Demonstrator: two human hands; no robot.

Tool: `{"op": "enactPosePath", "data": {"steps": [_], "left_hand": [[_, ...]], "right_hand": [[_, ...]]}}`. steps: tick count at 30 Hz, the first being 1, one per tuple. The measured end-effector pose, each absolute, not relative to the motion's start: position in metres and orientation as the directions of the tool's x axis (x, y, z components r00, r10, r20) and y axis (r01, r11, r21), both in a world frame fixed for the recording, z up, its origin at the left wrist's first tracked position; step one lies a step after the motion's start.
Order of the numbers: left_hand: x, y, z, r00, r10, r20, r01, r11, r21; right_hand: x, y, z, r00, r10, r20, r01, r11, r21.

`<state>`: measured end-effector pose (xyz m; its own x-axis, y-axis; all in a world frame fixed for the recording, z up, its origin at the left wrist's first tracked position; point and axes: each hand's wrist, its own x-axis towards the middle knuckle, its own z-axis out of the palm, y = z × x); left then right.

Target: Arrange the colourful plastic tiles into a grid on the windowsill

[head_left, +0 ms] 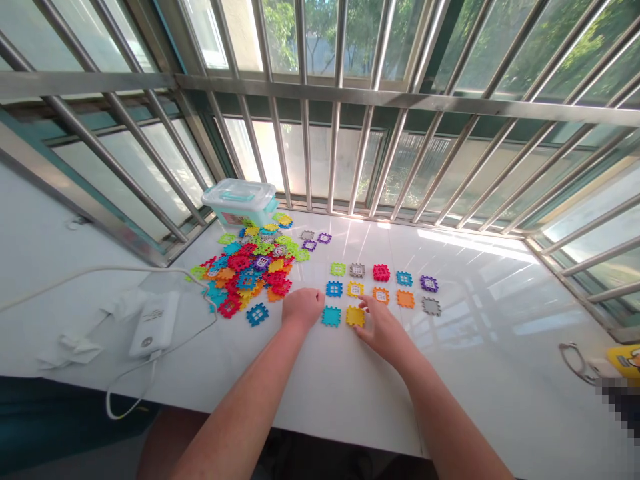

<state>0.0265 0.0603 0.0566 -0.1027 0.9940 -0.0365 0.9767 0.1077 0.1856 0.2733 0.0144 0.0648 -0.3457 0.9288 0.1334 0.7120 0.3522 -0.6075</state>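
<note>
On the white table, notched plastic building tiles lie in short rows. My right hand (381, 325) is at the right side of a solid yellow tile (355, 316), thumb at its near corner and curled fingertips by its far corner. The tile lies flat. My left hand (302, 307) is closed in a fist left of the rows; anything inside is hidden. Beside it are a light-blue tile (331, 316) and a blue window tile (334, 289). Behind my right fingers are a yellow window tile (355, 289) and an orange window tile (381, 295).
A heap of mixed tiles (245, 263) spreads on the left, before a lidded clear-and-teal box (241, 200). A white power strip (155, 324) with a cable and crumpled tissue (75, 350) lie farther left. Metal bars (340, 143) close off the far edge. Purple tiles (429, 283) sit right.
</note>
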Motion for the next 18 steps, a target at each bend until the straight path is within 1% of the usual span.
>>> {"op": "enactPosePath", "data": {"steps": [6,11,15,18], "left_hand": [[0.026,0.06,0.058,-0.104,0.994,-0.037,0.976,0.109,0.19],[0.027,0.06,0.059,-0.102,0.994,-0.026,0.979,0.105,0.175],[0.027,0.06,0.06,-0.096,0.995,-0.025,0.979,0.099,0.176],[0.027,0.059,0.06,-0.088,0.995,-0.036,0.978,0.094,0.186]], "right_hand": [[0.275,0.015,0.062,-0.345,0.926,0.153,0.714,0.365,-0.597],[0.275,0.013,0.065,-0.369,0.907,0.205,0.697,0.416,-0.584],[0.261,0.023,0.084,-0.347,0.906,0.242,0.709,0.422,-0.566],[0.23,0.042,0.105,-0.351,0.893,0.282,0.703,0.45,-0.551]]}}
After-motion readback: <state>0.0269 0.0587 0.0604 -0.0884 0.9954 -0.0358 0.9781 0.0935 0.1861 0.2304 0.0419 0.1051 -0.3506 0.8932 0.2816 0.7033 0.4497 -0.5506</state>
